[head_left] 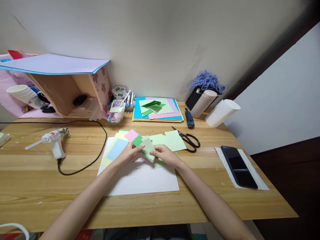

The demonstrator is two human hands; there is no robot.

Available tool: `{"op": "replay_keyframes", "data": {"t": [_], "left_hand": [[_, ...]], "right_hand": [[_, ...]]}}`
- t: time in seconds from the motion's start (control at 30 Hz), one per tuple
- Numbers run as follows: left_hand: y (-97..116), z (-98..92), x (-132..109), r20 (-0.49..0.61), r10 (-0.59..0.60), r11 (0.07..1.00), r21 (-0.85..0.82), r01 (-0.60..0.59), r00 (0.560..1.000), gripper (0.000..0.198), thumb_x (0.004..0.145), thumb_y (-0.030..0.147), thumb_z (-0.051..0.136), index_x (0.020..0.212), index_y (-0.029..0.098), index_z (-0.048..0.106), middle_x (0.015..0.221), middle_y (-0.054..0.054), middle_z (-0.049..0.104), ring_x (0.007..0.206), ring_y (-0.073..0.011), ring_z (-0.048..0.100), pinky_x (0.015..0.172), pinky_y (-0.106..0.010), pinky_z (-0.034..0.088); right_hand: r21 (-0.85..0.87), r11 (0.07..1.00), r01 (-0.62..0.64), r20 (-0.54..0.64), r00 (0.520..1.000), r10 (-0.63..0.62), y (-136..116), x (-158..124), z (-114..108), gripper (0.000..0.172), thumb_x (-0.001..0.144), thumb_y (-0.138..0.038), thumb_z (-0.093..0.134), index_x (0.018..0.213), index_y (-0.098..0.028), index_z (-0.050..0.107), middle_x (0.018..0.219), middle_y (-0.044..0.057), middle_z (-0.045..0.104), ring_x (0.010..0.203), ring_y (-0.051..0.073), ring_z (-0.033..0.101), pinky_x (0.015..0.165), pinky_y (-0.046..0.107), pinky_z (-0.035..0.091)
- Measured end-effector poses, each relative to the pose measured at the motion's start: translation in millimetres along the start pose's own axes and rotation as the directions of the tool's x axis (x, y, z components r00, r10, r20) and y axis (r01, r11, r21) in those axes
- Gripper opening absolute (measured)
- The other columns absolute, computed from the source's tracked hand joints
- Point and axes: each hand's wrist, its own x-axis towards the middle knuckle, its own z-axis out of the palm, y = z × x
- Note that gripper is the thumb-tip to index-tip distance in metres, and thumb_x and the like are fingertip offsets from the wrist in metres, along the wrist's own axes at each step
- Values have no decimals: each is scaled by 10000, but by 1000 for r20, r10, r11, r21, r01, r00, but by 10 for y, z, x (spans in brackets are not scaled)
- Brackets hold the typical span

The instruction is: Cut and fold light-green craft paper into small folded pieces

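Note:
Above a white sheet (140, 183), my left hand (130, 152) and my right hand (165, 154) hold pieces of coloured paper between them. A pale green paper piece (148, 145) lies on top, over a green one (137, 141); a pink paper piece (131, 134) shows at the upper left. Both hands are closed, thumbs on the paper; the fingers underneath are partly hidden. Beside my left hand lie blue paper (117, 149) and yellow paper. Beyond my right hand, pale green paper (175, 140) touches black-handled scissors (191, 141). Small scraps dot the white sheet.
A glue gun (56, 141) with a black cord stands left. Along the wall are an open box (75, 90), a tub of scraps (113, 115), markers, stacked coloured paper (178, 116), a blue utility knife (189, 119) and white rolls. A phone (238, 166) lies right, near the table's edge.

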Motion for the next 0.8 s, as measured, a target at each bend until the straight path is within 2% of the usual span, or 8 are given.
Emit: {"op": "replay_keyframes", "data": {"t": [0.1, 0.2, 0.3, 0.37, 0.43, 0.5, 0.63, 0.8], "left_hand": [[-63, 36, -72, 57, -12, 995, -93, 18, 998, 418, 773, 357, 588, 1131, 144, 562, 1164, -161, 584, 992, -271, 580, 764, -345, 485], [-106, 97, -79, -12, 6, 989, -150, -8, 1000, 447, 829, 443, 468, 1116, 116, 573, 1174, -173, 574, 992, -277, 582, 740, -341, 502], [-148, 105, -53, -93, 23, 986, -164, -38, 995, 438, 836, 425, 464, 1096, 91, 578, 1119, -175, 604, 954, -266, 600, 703, -322, 516], [-172, 86, -30, -145, 24, 982, -183, -51, 989, 419, 832, 404, 482, 1091, 87, 574, 1064, -166, 630, 901, -250, 619, 657, -304, 524], [-185, 71, -13, -189, 46, 976, -203, -85, 981, 394, 825, 385, 501, 1089, 100, 569, 1012, -146, 650, 837, -227, 635, 601, -281, 525], [-182, 71, -9, -217, 84, 971, -200, -128, 973, 370, 820, 376, 512, 1082, 120, 566, 984, -126, 657, 787, -207, 641, 556, -259, 520], [-160, 108, -39, -211, 94, 984, -128, -123, 973, 385, 823, 409, 493, 1101, 149, 547, 1053, -126, 632, 778, -209, 643, 475, -229, 494], [-180, 138, -64, -200, 84, 991, -82, -102, 976, 416, 822, 465, 466, 1077, 149, 557, 1094, -135, 614, 928, -244, 612, 493, -219, 488]], "right_hand": [[101, 994, -37, 55, 998, 31, 12, 3, 77, 378, 749, -507, 550, 721, -134, 611, 623, 20, 606, 533, 110, 519, 533, 225, 387], [144, 988, -54, 23, 998, 52, 14, 6, 165, 405, 743, -525, 540, 671, -132, 603, 603, 25, 598, 504, 107, 524, 530, 238, 417], [93, 995, -19, -168, 985, 34, 12, 7, 230, 359, 728, -482, 569, 651, -133, 611, 577, 15, 575, 481, 108, 509, 492, 238, 416], [64, 998, 18, -328, 945, 4, 7, 4, 251, 292, 702, -429, 607, 678, -139, 629, 625, 22, 592, 524, 118, 519, 493, 237, 422], [36, 998, 49, -438, 899, -28, -6, -4, 247, 239, 682, -381, 633, 720, -146, 644, 702, 38, 626, 619, 143, 552, 554, 250, 444], [-26, 998, 63, -489, 870, -68, -34, -17, 224, 204, 671, -347, 643, 711, -147, 650, 736, 46, 642, 700, 163, 566, 637, 267, 447], [-125, 992, 21, -427, 901, -73, -106, -55, 181, 168, 654, -313, 652, 661, -146, 661, 689, 30, 631, 646, 144, 543, 623, 259, 412], [-175, 984, -24, -361, 931, -42, -125, -75, 216, 109, 649, -245, 634, 674, -154, 688, 688, 25, 656, 642, 143, 554, 603, 246, 402]]}}
